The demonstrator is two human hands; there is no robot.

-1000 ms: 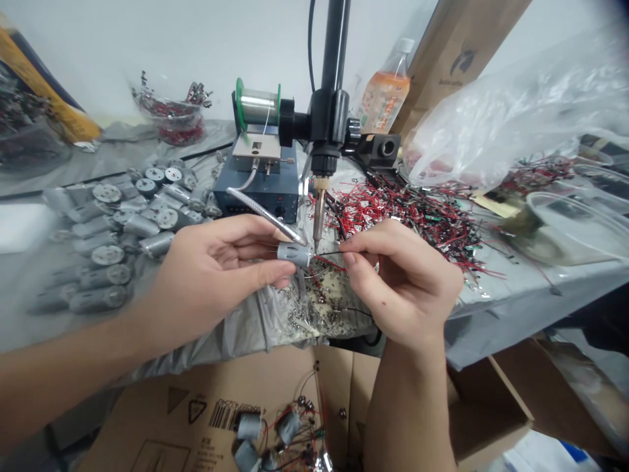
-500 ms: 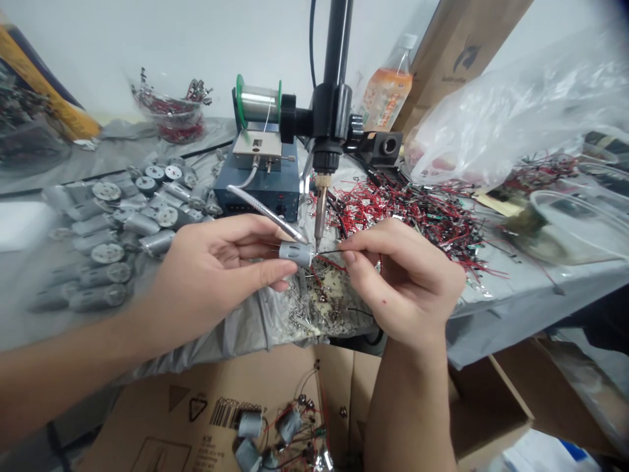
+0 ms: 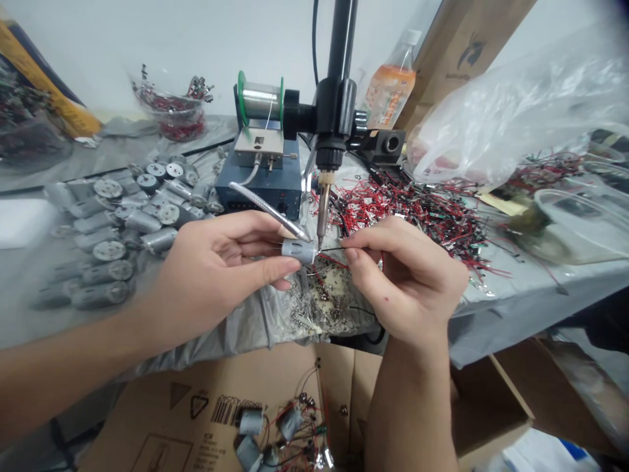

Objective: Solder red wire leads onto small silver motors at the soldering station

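My left hand (image 3: 228,265) holds a small silver motor (image 3: 299,251) between thumb and fingers, its terminal end facing right. The tip of the upright soldering iron (image 3: 322,211) is at that end, beside the nozzle of a curved metal feed tube (image 3: 270,211). My right hand (image 3: 403,275) pinches a thin black wire (image 3: 334,248) whose far end reaches the motor's terminal end. Whether the wire is joined there is too small to tell. Behind stands a solder spool (image 3: 260,100) with green flanges on a blue soldering unit (image 3: 260,190).
Many silver motors (image 3: 140,221) lie at left. A heap of red and black wires (image 3: 413,210) is at right, near a plastic bag (image 3: 491,124) and a bottle (image 3: 390,88). Below the table edge, a cardboard box (image 3: 196,419) holds wired motors (image 3: 251,421).
The view has shifted slightly, so most things appear a little to the right. Both hands keep their hold, with the motor and wire still at the iron's tip.
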